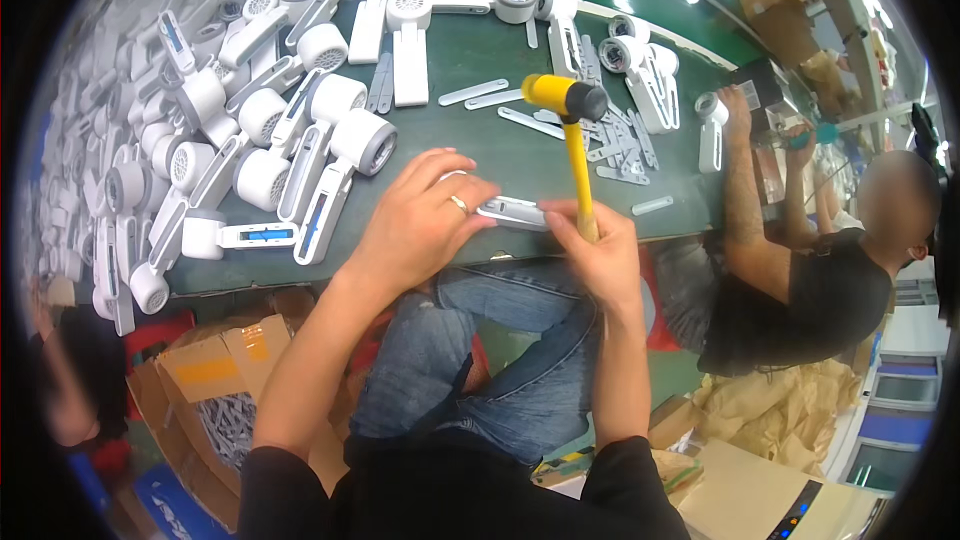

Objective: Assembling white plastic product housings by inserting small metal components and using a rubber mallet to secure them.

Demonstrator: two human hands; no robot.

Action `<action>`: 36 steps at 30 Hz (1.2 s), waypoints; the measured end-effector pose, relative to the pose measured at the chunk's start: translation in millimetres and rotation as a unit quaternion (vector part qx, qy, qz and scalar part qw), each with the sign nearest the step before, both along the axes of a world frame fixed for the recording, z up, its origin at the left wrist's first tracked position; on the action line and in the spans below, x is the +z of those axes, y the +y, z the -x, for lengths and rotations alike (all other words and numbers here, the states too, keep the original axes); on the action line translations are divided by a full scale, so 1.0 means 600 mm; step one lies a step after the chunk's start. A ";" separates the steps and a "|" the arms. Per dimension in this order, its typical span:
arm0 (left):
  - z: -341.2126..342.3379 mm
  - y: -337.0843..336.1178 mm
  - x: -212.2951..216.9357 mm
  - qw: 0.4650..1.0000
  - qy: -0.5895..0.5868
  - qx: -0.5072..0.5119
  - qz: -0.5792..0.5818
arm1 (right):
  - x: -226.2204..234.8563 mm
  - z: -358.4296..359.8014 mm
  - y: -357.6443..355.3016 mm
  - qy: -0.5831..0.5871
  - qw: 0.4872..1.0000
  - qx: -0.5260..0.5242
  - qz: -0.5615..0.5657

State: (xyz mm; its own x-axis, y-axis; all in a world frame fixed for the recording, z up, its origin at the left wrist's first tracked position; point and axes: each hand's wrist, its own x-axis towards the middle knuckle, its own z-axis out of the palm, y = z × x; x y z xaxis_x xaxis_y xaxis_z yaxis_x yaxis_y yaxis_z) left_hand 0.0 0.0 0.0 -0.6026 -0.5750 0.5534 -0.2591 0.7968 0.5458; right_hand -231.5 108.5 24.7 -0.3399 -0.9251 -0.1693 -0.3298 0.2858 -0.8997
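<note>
"Both hands, quick?"
"L hand [425, 210]: grip pinched on the left end of a white handle piece [513, 212]. R hand [605, 250]: grip wrapped round a yellow mallet [577, 155], fingertips also at the piece's right end."
"Piece is where, exactly?"
"Btwn my hands, over the tabletop [440, 130], nr its close edge."
"Anything in the way?"
"White fans [360, 137] crowd my L. Mallet head's up, hiding some loose grey strips [642, 140] beyond. Co-worker [800, 305] sits R, w/ arms at the tabletop's end."
</note>
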 end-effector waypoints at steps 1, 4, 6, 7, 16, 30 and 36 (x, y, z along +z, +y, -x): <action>0.009 0.000 -0.002 0.999 0.002 -0.019 0.030 | 0.004 0.012 0.003 0.035 0.998 0.037 0.029; 0.011 -0.010 -0.004 0.994 0.004 -0.079 0.072 | -0.001 0.008 0.012 0.067 0.989 0.066 0.110; 0.010 -0.022 -0.016 0.992 -0.025 -0.053 0.111 | -0.008 0.022 -0.018 0.037 0.994 0.101 -0.001; -0.001 -0.025 -0.010 0.992 -0.042 -0.049 0.109 | -0.047 0.033 -0.038 0.097 0.976 0.155 0.120; 0.012 -0.011 0.013 0.992 -0.054 -0.093 0.066 | -0.007 0.026 -0.018 0.044 0.992 0.089 0.083; 0.021 -0.030 0.015 0.991 -0.006 -0.097 0.088 | -0.011 0.018 -0.013 -0.276 0.956 0.011 -0.098; -0.013 -0.031 0.005 0.995 -0.024 -0.087 0.052 | -0.026 -0.017 -0.008 -0.244 0.968 0.000 -0.066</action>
